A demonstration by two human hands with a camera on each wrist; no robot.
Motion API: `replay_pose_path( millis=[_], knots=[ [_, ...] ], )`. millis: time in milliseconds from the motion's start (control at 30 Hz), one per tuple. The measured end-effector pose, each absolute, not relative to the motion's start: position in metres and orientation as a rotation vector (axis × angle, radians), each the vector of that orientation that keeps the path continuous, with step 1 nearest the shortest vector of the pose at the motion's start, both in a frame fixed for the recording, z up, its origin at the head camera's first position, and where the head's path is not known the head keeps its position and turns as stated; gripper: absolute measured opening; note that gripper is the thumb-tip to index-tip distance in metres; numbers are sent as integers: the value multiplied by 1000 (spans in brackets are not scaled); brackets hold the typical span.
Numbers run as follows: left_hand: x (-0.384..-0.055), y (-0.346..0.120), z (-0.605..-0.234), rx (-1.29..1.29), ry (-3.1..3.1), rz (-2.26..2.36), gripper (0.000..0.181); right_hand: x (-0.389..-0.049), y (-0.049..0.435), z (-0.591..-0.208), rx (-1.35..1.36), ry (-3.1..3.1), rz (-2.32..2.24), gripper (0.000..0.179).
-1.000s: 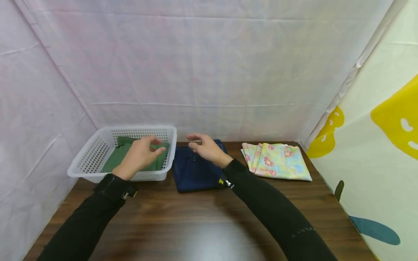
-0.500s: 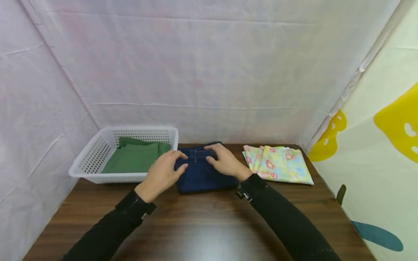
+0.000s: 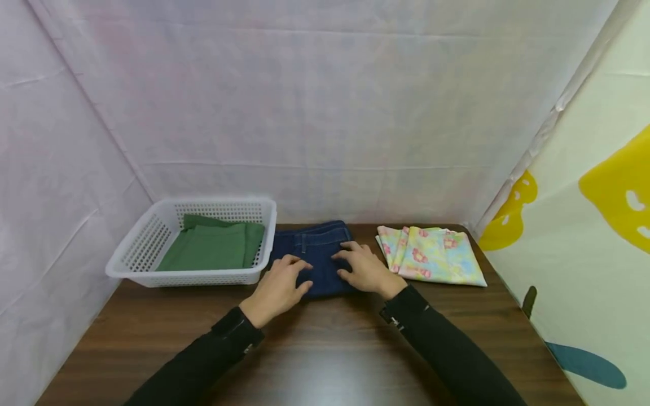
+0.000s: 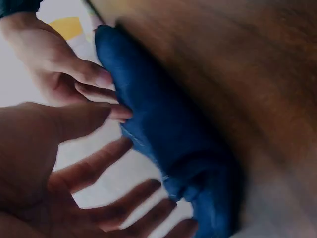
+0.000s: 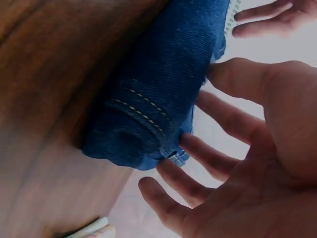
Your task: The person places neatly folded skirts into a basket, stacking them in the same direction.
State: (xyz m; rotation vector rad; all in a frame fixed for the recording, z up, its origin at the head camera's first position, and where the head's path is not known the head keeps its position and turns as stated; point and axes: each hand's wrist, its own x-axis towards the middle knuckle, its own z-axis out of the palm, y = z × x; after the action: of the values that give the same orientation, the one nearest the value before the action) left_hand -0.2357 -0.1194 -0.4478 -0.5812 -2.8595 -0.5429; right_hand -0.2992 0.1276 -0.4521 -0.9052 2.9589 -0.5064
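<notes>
Sleeves in black, the left one (image 3: 198, 361) and the right one (image 3: 447, 344), reach forward over the nearest part of the dark wood-grain tabletop (image 3: 325, 349). Beyond them, the left hand (image 3: 279, 285) and right hand (image 3: 367, 270) sit at either side of the folded navy jeans (image 3: 321, 265), fingers spread and softly bent, thumbs standing apart. Neither hand grips anything; whether every fingertip touches the denim I cannot tell.

The jeans lie flat, waistband and belt loop (image 3: 303, 243) toward the back, just beside the white perforated plastic basket (image 3: 188, 279). Right of them, apart, lies a folded pastel floral cloth (image 3: 437, 254). Inside the basket rests a folded green garment (image 3: 213, 248).

Judging by this layout, folding looks finished for all three pieces, but only the green one is in the basket; the jeans are not yet picked up and the floral cloth is untouched. White fabric backdrop (image 3: 325, 113) closes off the rear.
</notes>
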Motion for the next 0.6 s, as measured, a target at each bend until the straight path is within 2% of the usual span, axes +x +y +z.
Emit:
replay_pose_path(
  millis=[167,600],
  knots=[
    [-243,-121,-456,-499,-2912,-547,38,-296,130,-457,-911,2911,-497,36],
    [-246,-125,-464,-547,-2923,-487,35,-292,129,-461,-906,2962,-424,33]
  ],
)
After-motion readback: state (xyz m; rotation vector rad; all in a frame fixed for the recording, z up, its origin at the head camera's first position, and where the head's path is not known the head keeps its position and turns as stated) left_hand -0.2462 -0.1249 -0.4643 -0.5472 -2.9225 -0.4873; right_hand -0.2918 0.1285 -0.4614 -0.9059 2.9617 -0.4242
